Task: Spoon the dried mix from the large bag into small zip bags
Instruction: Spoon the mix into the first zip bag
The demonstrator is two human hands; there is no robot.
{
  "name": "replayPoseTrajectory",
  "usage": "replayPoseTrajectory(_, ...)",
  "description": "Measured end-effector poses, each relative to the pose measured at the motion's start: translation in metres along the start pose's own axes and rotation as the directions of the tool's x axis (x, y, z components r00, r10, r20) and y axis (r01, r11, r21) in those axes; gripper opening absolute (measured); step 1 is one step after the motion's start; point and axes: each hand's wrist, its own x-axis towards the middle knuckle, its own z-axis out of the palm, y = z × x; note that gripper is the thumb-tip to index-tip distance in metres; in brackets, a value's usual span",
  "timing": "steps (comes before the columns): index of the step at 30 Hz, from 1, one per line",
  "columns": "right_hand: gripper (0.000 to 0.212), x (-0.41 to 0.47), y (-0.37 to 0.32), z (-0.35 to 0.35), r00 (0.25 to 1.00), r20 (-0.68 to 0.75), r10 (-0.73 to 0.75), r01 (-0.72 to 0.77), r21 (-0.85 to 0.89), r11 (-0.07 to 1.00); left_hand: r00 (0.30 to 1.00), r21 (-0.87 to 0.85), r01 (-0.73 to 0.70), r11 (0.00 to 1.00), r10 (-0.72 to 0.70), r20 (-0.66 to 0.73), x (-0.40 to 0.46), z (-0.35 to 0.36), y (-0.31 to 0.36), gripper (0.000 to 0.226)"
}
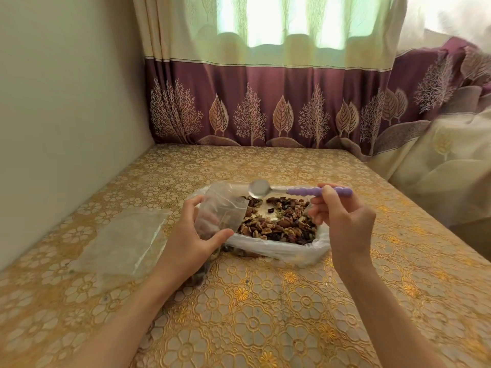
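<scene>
The left hand (pixel 195 235) gripped a small zip bag (pixel 221 211), mouth tilted up toward the spoon (pixel 300 191). The right hand (pixel 342 221) pinched the purple handle, its empty bowl hovering over the bag's rim. The spoon lay level, its long axis across the desk (pixel 292 301), bowl pointing left. The large bag (pixel 281 247) lay open with dried mix (pixel 281 221) exposed. The floppy small bag might sag shut, I judged, scattering the next spoonful.

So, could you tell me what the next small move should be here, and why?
Probably dip the spoon into the dried mix: its bowl looks empty and hovers above the large bag, while the left hand holds the small zip bag.
</scene>
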Motion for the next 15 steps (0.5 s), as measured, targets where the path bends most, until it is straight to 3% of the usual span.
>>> replayPoseTrajectory(3, 0.027, 0.001, 0.005, -0.005, 0.993, -0.026, -0.113, 0.101, -0.294, 0.95, 1.0, 0.041, -0.012, 0.999, 0.012, -0.004, 0.0, 0.0, 0.0, 0.076)
replayPoseTrajectory(5, 0.025, 0.001, 0.008, -0.006, 0.985, -0.013, -0.171, 0.151, -0.399, 0.904, 1.0, 0.074, -0.008, 0.997, 0.008, 0.0, 0.0, 0.0, -0.002, 0.079)
replayPoseTrajectory(9, 0.016, 0.002, 0.013, -0.006, 0.98, 0.007, -0.2, 0.181, -0.464, 0.867, 1.0, 0.064, -0.022, 0.998, 0.022, -0.003, 0.002, 0.0, -0.006, 0.066)
replayPoseTrajectory(15, 0.022, -0.001, 0.019, 0.004, 0.992, 0.107, -0.061, 0.103, -0.454, 0.885, 0.997, 0.078, -0.065, 0.995, 0.068, -0.028, 0.002, 0.0, -0.009, 0.06)
